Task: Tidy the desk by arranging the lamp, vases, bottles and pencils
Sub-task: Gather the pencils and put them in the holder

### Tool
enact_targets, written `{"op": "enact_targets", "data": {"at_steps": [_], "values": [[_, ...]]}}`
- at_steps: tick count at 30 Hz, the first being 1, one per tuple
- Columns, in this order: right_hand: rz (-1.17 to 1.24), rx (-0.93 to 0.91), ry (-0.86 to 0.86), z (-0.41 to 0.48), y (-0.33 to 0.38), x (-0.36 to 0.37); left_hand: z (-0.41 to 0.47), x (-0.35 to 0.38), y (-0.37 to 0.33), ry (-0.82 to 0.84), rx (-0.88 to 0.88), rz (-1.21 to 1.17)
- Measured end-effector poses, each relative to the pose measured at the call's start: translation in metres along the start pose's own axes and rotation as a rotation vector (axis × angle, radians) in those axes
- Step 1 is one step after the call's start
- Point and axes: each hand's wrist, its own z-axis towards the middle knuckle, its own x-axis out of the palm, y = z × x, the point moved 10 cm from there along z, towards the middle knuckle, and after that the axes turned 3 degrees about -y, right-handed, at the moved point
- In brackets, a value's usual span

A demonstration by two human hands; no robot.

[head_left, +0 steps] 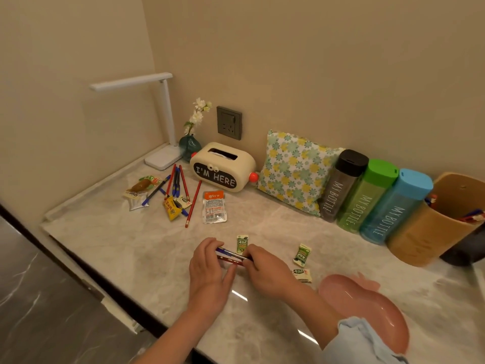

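**Head view (the only view)**

1. Pencil bundle (231, 256), lower centre. A few red and blue pens or pencils, held level just above the desk (131, 245). Your left hand (210, 264) curls its fingers over the left end, thumb beneath. Your right hand (265, 271) clasps the right end. Probable reason for the two-handed hold: squaring the ends so the lot travels as one.
2. Loose pencils (178, 185), centre left. They lie fanned on the desk among snack packets (214, 207), not yet gathered.
3. Pencil holder (430, 224), right edge. Tan, with a few pens already inside, so it is the likely destination for your bundle.
4. Black bottle (343, 185), green bottle (366, 195) and blue bottle (393, 206), right of centre. They stand side by side, touching, backed to the wall, and look already ranked.
5. Lamp (162, 122), upper left, tucked into the corner. The vase (189, 148) with white flowers is just beside its base.
6. Sundries: tissue box (223, 166), cushion (291, 169) and pink tray (367, 311).

**Not legible**
- Your fingers cover both ends of the bundle, so its count is uncertain.
- The frame cuts off the holder's right side and a dark object behind it.
- Your right sleeve overlaps the tray.
- The packet print is too small to read.
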Motion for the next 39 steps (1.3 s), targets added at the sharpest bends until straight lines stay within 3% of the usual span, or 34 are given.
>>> {"op": "enact_targets", "data": {"at_steps": [4, 9, 14, 16, 22, 26, 29, 34, 39], "values": [[0.208, 0.071, -0.033, 0.014, 0.011, -0.01, 0.019, -0.017, 0.0, -0.073, -0.058, 0.022], [0.436, 0.159, -0.071, 0.04, 0.025, -0.023, 0.053, -0.04, -0.002, -0.038, 0.077, 0.219], [0.569, 0.212, -0.149, 0.065, 0.043, -0.024, 0.081, -0.062, 0.025, -0.112, -0.177, -0.095], [0.634, 0.232, -0.165, 0.077, 0.055, -0.021, 0.092, -0.056, 0.037, -0.033, -0.285, -0.326], [0.732, 0.187, -0.126, 0.105, 0.095, -0.002, 0.124, -0.029, 0.059, 0.197, -0.497, -0.692], [0.791, 0.15, -0.032, 0.125, 0.119, 0.024, 0.143, -0.027, 0.095, 0.208, -0.627, -0.694], [0.684, 0.171, -0.012, 0.148, 0.12, 0.035, 0.156, -0.032, 0.121, 0.172, -0.674, -0.729], [0.104, 0.296, -0.189, 0.178, 0.084, 0.027, 0.179, -0.032, 0.151, 0.199, -0.72, -0.796], [-0.098, 0.409, 0.015, 0.194, 0.068, 0.056, 0.186, -0.01, 0.161, 0.371, -0.656, -0.687]]}}
